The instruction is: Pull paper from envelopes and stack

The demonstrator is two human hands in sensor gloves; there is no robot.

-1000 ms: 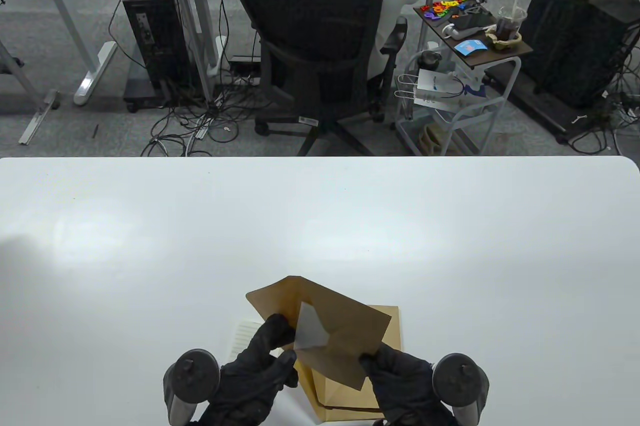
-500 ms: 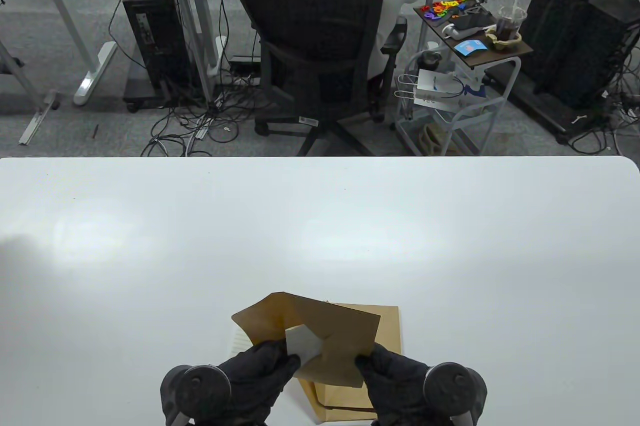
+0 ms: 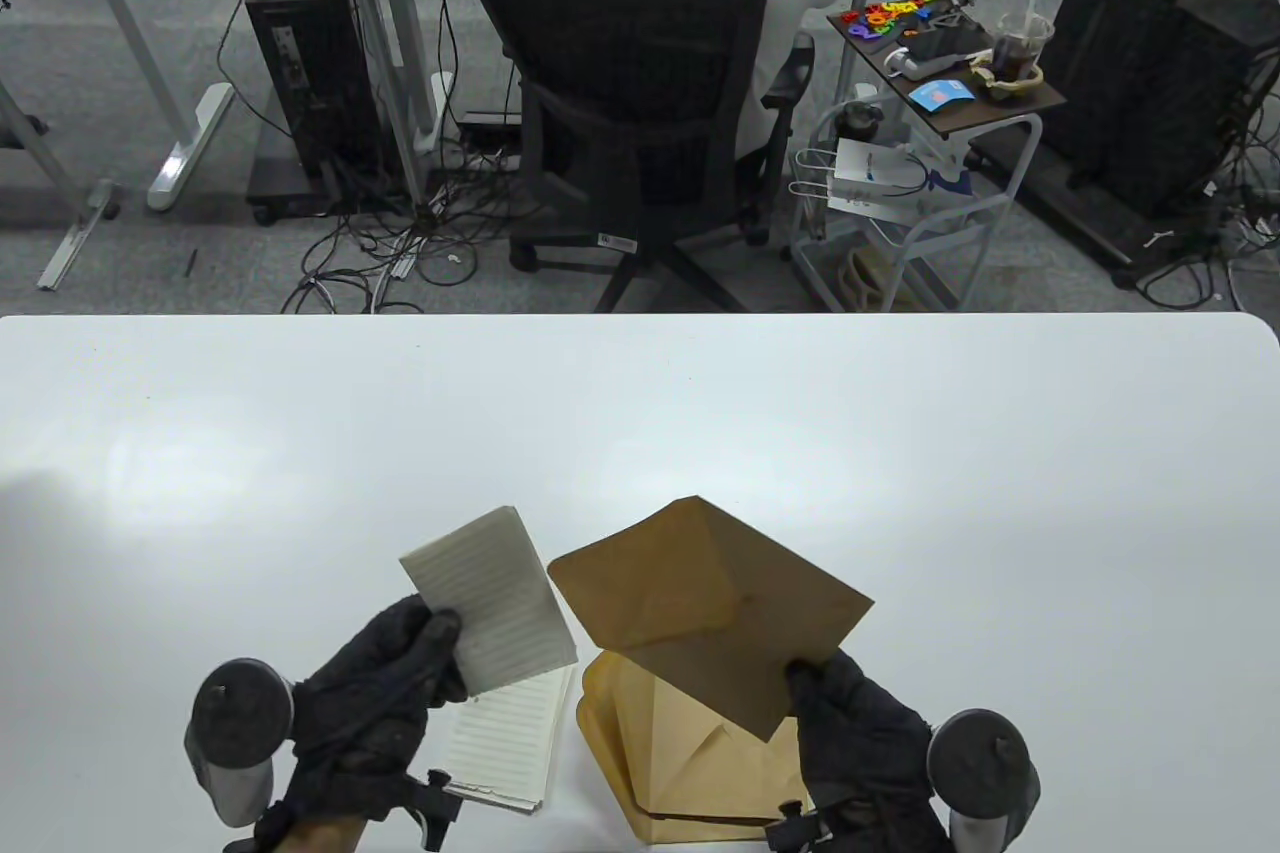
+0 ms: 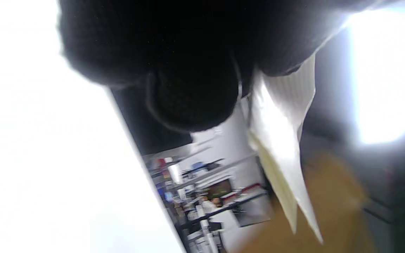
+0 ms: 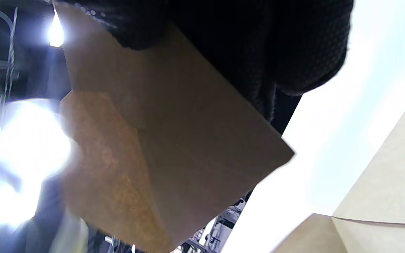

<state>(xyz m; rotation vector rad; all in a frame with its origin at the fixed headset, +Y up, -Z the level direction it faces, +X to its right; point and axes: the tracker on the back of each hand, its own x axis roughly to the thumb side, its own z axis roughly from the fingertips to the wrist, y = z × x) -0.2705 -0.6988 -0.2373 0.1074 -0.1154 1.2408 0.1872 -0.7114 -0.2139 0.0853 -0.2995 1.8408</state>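
An office of chairs and cables lies beyond the white bench (image 3: 640,433). The left hand (image 3: 375,683) pinches the folded lined paper (image 3: 495,598) by its near corner, above the paper stack (image 3: 505,743). The right hand (image 3: 855,723) pinches the empty envelope (image 3: 715,608) over the envelope pile (image 3: 690,758). Both look light and floppy, so hold them near an edge. Only the right wrist view shows the envelope's underside.

No text, brand or number can be read in these pictures. The folded paper (image 3: 490,598) in the left hand (image 3: 375,693) carries only ruled lines, and so does the sheet (image 3: 505,743) lying on the table (image 3: 640,433). The brown envelope (image 3: 720,608) is plain. The small blue card (image 3: 940,94) on the far right cart is too small to read.
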